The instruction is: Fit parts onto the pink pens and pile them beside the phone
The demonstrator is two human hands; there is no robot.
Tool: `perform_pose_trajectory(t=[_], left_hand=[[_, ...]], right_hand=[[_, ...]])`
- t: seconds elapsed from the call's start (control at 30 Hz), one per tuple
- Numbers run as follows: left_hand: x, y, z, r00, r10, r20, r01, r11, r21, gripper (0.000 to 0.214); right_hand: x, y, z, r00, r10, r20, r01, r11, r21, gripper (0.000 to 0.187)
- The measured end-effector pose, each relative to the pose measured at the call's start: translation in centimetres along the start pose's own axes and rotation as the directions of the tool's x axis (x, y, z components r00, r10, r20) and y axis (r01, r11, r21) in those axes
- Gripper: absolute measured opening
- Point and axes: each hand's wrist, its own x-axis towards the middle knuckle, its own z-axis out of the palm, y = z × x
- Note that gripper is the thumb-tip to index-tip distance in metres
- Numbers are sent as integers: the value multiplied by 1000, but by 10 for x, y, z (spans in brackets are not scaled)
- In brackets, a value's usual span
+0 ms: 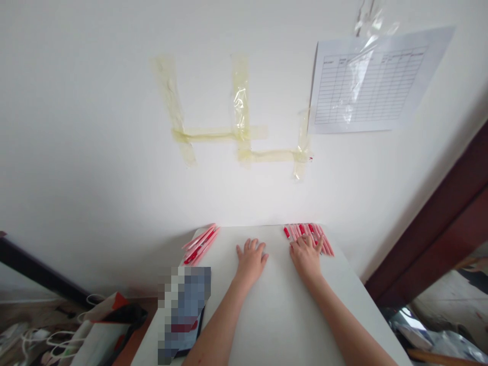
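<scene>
My left hand (251, 260) rests palm down on the white table (267, 315), its fingers spread and holding nothing. To the right, my right hand (307, 258) lies over the near ends of a row of slender red and pink pens (327, 245). Its fingers are spread and touch the pens; the contact under the fingertips is partly hidden. At the table's far left corner, more red and pink pens (202, 245) lie in a slanted bunch, apart from my left hand.
A pixelated area with a dark phone-like edge (190, 338) lies at the table's left. The white wall (114, 127) meets the table's far edge, with yellowed tape (241, 101) and a printed sheet (369, 86) on it. Bags and cables (91, 330) sit at lower left.
</scene>
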Motion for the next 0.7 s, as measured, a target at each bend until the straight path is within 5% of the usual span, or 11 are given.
perform_pose_trajectory(t=[0.7], left_hand=[[-1,-3,3,1000,9,-13,-9,1000,-3,38]], right_hand=[[-2,2,3,995,94,-31,-96,992,-84,25]])
